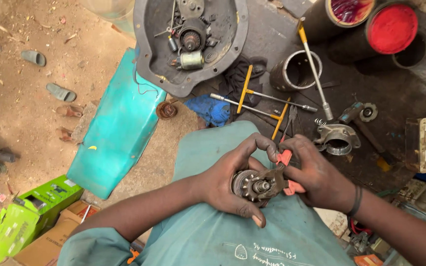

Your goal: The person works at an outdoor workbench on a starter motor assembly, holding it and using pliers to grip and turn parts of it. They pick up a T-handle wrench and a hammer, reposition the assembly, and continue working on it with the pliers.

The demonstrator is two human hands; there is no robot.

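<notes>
Cradling the toothed gear assembly [253, 186] in curled fingers, the left hand [232, 180] steadied it while the right hand [319, 177] squeezed red-handled pliers [283, 173] against it.

Left hand [232, 184], right hand [316, 177] — both clenched

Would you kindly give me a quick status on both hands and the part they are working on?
Left hand cradles toothed gear assembly. Right hand grips red-handled pliers, jaws at the shaft end. T-handle wrenches lie beyond on the ground, clear of the hands.
</notes>
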